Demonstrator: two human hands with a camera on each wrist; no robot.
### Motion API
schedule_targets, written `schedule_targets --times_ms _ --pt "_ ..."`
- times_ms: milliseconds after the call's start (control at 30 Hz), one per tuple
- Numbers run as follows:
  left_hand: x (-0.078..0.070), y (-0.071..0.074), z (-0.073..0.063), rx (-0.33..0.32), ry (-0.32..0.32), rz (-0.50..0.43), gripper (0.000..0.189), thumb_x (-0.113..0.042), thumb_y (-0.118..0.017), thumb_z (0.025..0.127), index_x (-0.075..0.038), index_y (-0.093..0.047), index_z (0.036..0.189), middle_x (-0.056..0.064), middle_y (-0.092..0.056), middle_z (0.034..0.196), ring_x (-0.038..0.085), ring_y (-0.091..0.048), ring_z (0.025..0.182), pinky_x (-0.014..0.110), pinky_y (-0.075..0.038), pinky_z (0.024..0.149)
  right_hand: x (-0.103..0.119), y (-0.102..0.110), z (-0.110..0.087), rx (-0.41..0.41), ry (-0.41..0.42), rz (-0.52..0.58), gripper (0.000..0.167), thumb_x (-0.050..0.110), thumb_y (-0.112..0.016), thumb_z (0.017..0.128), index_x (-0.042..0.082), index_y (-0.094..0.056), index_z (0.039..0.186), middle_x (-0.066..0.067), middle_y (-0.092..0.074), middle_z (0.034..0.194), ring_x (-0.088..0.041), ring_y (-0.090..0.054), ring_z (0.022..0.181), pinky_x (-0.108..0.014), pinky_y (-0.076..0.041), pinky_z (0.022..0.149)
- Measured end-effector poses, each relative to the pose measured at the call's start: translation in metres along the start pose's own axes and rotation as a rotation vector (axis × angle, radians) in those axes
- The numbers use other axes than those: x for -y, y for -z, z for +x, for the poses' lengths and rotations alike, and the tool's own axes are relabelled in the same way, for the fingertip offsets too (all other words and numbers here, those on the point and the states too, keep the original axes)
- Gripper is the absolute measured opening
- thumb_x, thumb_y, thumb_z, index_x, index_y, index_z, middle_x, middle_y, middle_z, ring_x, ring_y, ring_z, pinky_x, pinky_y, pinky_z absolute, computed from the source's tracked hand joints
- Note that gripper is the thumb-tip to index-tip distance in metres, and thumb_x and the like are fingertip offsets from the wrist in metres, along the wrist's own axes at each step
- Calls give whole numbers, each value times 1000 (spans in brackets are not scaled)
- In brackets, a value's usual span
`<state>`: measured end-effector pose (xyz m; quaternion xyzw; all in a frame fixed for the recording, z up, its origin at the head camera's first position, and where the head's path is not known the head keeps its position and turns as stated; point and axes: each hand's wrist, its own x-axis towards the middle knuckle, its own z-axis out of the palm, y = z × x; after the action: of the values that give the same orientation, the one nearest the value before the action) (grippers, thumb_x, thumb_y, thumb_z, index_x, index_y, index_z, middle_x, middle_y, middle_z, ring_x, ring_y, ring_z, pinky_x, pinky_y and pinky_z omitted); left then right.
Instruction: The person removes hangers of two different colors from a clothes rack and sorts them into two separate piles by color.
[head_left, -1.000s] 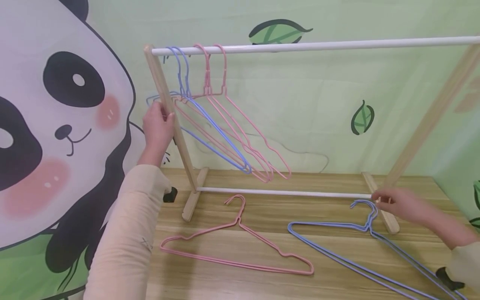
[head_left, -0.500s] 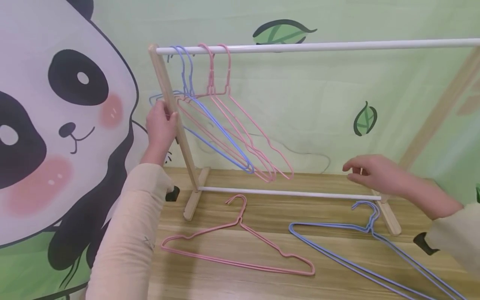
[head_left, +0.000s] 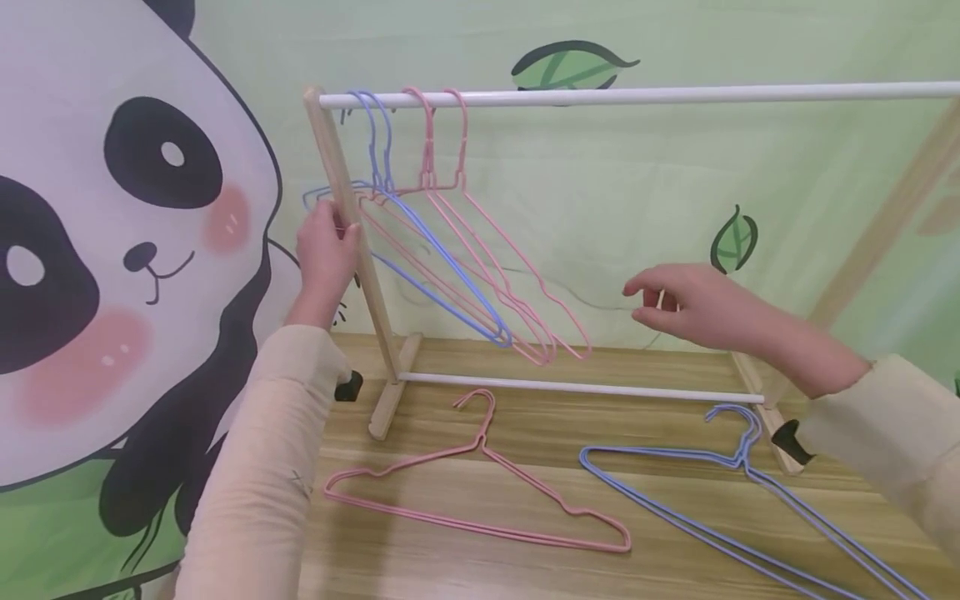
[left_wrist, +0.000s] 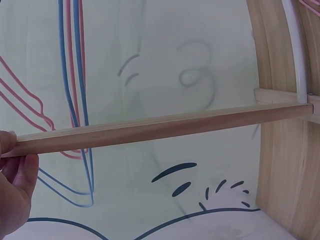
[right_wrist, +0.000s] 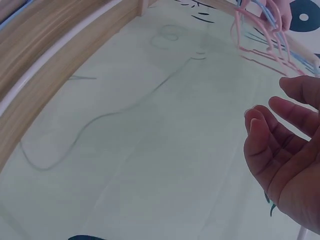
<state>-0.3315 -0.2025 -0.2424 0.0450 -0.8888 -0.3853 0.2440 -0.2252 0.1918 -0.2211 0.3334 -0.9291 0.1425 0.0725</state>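
Note:
My left hand (head_left: 326,258) grips the left wooden post (head_left: 375,308) of a small clothes rack. In the left wrist view, thumb and fingers (left_wrist: 27,175) pinch this post. Blue hangers (head_left: 388,150) and pink hangers (head_left: 464,142) hang at the left end of the white top rail (head_left: 637,95). To the right of them, my right hand (head_left: 701,308) hovers in mid-air above the lower rail (head_left: 585,386), fingers loosely bent and holding nothing. The right wrist view shows its palm and half-curled fingers (right_wrist: 257,135) apart from the hangers.
On the wooden table (head_left: 420,575) before the rack lie pink hangers (head_left: 465,523) and, further right, blue hangers (head_left: 742,454). A green backdrop with a printed panda (head_left: 172,317) and leaves stands behind. The rack's right post (head_left: 885,242) slants up at the right.
My right hand has risen from the rack's right foot and moved left, up above the lower rail. The left hand stays on the post; the hangers look unmoved.

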Motion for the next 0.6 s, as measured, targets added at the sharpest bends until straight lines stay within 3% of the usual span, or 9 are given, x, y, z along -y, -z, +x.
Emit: schedule_targets --times_ms 300,600 --pt "3 -2 0 5 4 1 27 -16 -45 90 -4 -44 114 14 -53 112 23 -54 101 32 -53 82 16 8 29 37 -30 79 28 16 -56 84 5 -56 110 -4 -59 81 -12 -52 65 -25 -44 56" --pt "3 -1 1 -2 -6 3 27 -16 -45 90 -3 -44 114 15 -54 112 24 -55 101 32 -53 82 29 7 66 69 -154 259 27 13 -55 84 8 -55 111 -9 -56 87 -16 -54 64 -27 -50 55"
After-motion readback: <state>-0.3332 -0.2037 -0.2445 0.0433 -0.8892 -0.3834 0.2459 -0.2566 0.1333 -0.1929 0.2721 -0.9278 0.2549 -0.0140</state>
